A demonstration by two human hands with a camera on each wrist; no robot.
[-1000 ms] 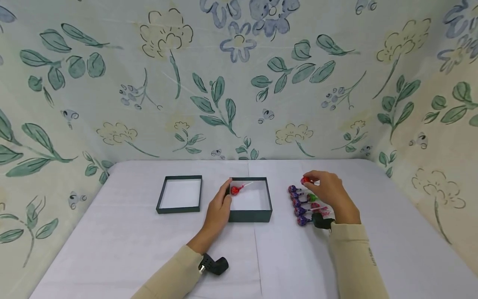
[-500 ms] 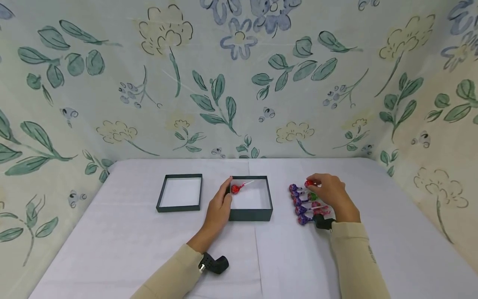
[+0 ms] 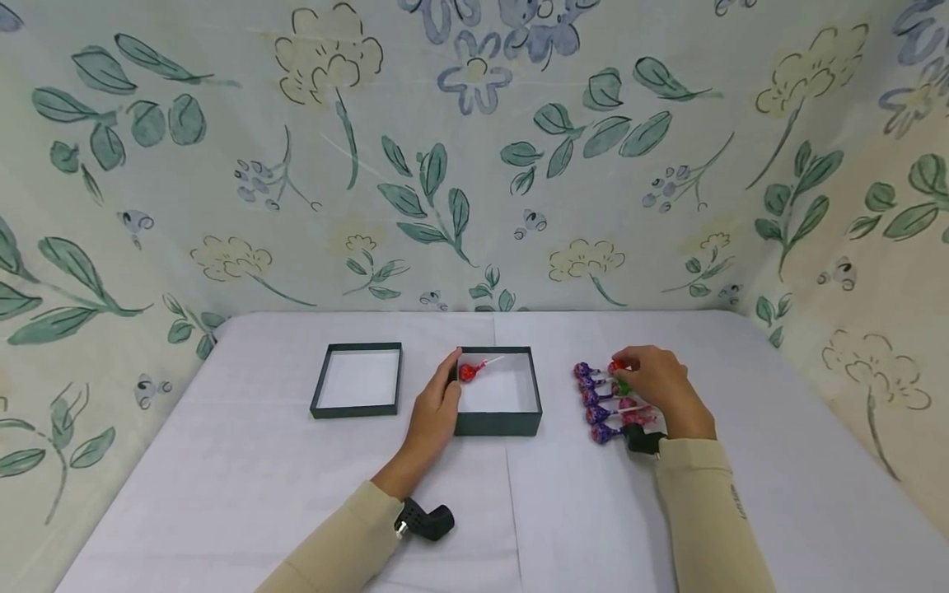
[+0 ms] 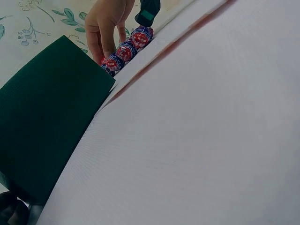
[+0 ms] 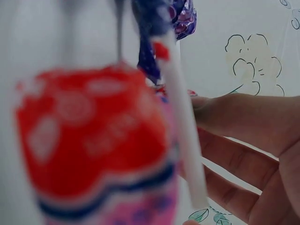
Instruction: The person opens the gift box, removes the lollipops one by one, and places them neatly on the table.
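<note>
In the head view, my right hand (image 3: 656,385) pinches a red-wrapped lollipop (image 3: 615,365) at the far end of the lollipop group. Beside it lie several purple-wrapped lollipops (image 3: 599,414) in a column, with a green one (image 3: 621,387) and pink-red ones (image 3: 630,409) partly under the hand. My left hand (image 3: 432,412) holds the left side of a dark green box (image 3: 498,424) with a white inside. One red lollipop (image 3: 468,372) lies in that box at its left, its white stick pointing right. A blurred red-and-pink wrapper (image 5: 98,140) fills much of the right wrist view.
Left of the box lies its shallow dark-rimmed lid (image 3: 354,411), white inside facing up. A white cloth (image 3: 222,478) covers the table. Flower-patterned fabric (image 3: 474,206) hangs behind and at the sides. Each wrist wears a black camera (image 3: 426,520).
The right hand has moved slightly right and down with the red lollipop, toward the top of the group. The left hand stays on the box. The head view has tilted a little.
</note>
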